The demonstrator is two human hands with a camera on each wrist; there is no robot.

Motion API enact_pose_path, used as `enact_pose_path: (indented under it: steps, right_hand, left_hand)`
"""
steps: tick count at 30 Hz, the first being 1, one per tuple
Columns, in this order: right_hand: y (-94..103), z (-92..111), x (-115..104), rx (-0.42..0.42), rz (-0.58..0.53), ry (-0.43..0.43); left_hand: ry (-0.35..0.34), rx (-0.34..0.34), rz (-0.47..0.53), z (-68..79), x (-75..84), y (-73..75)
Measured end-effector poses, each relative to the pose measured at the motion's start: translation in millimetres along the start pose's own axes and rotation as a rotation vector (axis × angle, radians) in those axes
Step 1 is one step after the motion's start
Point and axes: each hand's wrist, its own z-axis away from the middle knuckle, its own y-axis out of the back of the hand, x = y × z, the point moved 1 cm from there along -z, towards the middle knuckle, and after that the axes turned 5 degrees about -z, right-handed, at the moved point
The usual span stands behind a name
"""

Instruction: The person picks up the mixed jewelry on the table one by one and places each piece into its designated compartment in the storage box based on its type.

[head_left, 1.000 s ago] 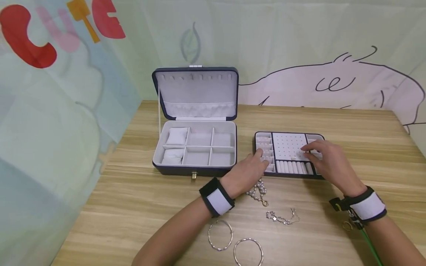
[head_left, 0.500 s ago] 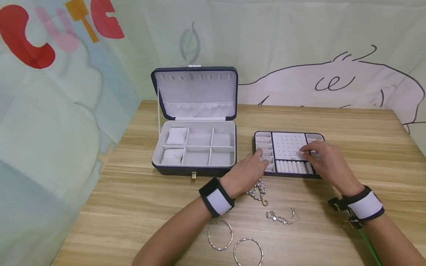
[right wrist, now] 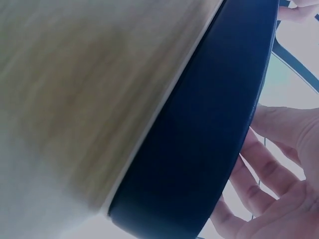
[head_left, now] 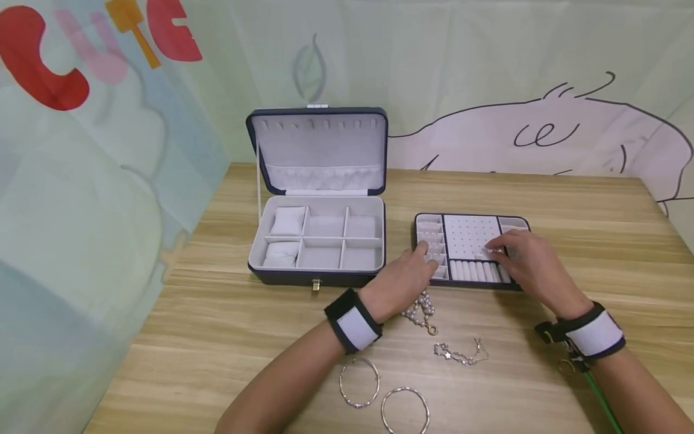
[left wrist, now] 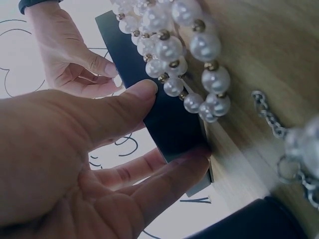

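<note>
My left hand (head_left: pixel 400 282) holds the left end of the jewelry tray (head_left: pixel 472 286), its thumb at the front edge and fingers over the small left compartments. In the left wrist view the thumb (left wrist: pixel 142 92) lies against the tray's dark wall. My right hand (head_left: pixel 537 262) is over the right part of the tray, thumb and index finger pinching a small shiny piece of jewelry (head_left: pixel 494 250) at the white perforated board (head_left: pixel 470 232). Its kind is too small to make out. The tray's dark side hides part of the right hand's work in the right wrist view.
Left of the tray stands an open jewelry box (head_left: pixel 317 278) with two small cushions. In front lie a pearl strand (head_left: pixel 425 304), a silver star bracelet (head_left: pixel 458 357) and two bangles (head_left: pixel 360 405). A gold ring (head_left: pixel 566 366) lies beside the right wrist.
My right thumb and index finger have shifted slightly left over the perforated board, with the shiny piece now showing between them. My left hand has stayed in place on the tray.
</note>
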Motion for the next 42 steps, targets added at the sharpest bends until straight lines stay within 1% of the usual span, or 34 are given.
enact_pose_path:
  steps: [9,14,18,23,26,30,32,38,40,42]
  right_hand:
    - [-1.0,-1.0,0.4,0.011,0.030,0.050]
    - [0.5,0.7,0.0,-0.001,0.014,0.044]
    - [5.1,4.5,-0.9,-0.008,-0.014,0.035]
    - [13.7,11.2,-1.7,0.031,-0.017,0.053]
    - [20.1,18.3,-1.1,0.043,-0.006,0.045]
    - [29.6,31.2,0.3,0.028,0.025,-0.003]
    - [33.3,37.5,1.2,0.026,0.043,-0.012]
    - [40.4,54.8,4.9,0.050,0.083,0.032]
    - [42.2,61.3,6.9,0.035,0.088,0.025]
    - [43.7,68.3,8.3,0.005,0.090,-0.003]
  left_hand:
    - [0.011,-0.008,0.011,0.0,-0.2,0.4]
    - [0.010,-0.011,0.017,0.1,0.1,0.2]
    - [0.011,-0.014,0.033,0.0,0.5,-0.2]
    - [0.011,-0.009,0.024,-0.1,0.4,0.3]
    - [0.009,-0.005,0.018,-0.6,0.3,0.4]
    - [0.004,-0.007,0.025,-1.1,0.7,0.5]
    - [0.003,-0.007,0.021,-1.2,0.7,0.4]
    - [0.007,0.001,0.019,-1.1,0.5,0.2]
    - [0.008,0.002,0.027,-0.9,0.5,0.0]
    - [0.005,0.002,0.027,-0.4,0.6,-0.4]
